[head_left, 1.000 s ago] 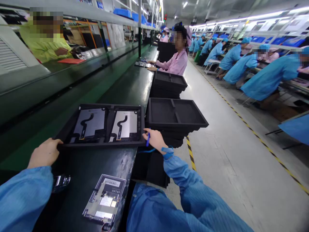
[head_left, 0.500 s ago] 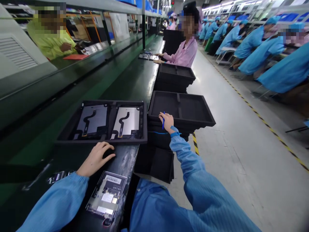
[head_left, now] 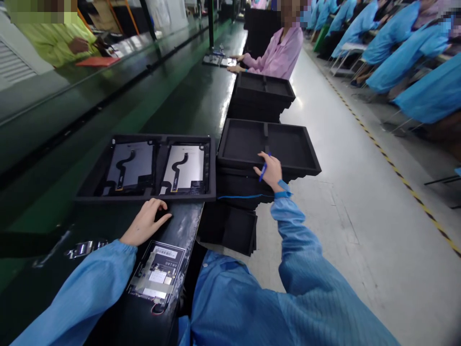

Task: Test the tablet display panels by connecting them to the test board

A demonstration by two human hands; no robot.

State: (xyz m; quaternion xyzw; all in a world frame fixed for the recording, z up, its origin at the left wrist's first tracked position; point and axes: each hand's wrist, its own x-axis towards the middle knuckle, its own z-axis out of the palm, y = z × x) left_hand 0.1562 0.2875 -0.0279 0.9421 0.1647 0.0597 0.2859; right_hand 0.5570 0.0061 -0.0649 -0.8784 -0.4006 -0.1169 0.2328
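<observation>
My left hand (head_left: 144,225) rests at the front edge of a black foam tray (head_left: 180,197), thumb and fingers apart, holding nothing. Two display panels, a greyish one (head_left: 137,166) and a brighter one (head_left: 192,166), lie in its two compartments, each with a dark curved flex cable. In my right hand (head_left: 272,170) is a thin blue pen (head_left: 263,172), gripped near the front rim of a second black tray (head_left: 245,144) on top of a stack. Below my left hand lies an opened tablet-like device (head_left: 158,276) with its circuit board and a barcode label showing.
A shiny metal part (head_left: 86,248) lies left of my forearm. More black trays (head_left: 237,230) sit low beside the bench, and another stack (head_left: 266,86) stands farther along. A co-worker in a pink coat (head_left: 284,48) works at the bench, another in yellow (head_left: 54,41) across it.
My right hand, still with the pen, has moved right along the stacked tray's front edge. My left hand stays by the panel tray, its fingers drawn in slightly. The view has tilted down.
</observation>
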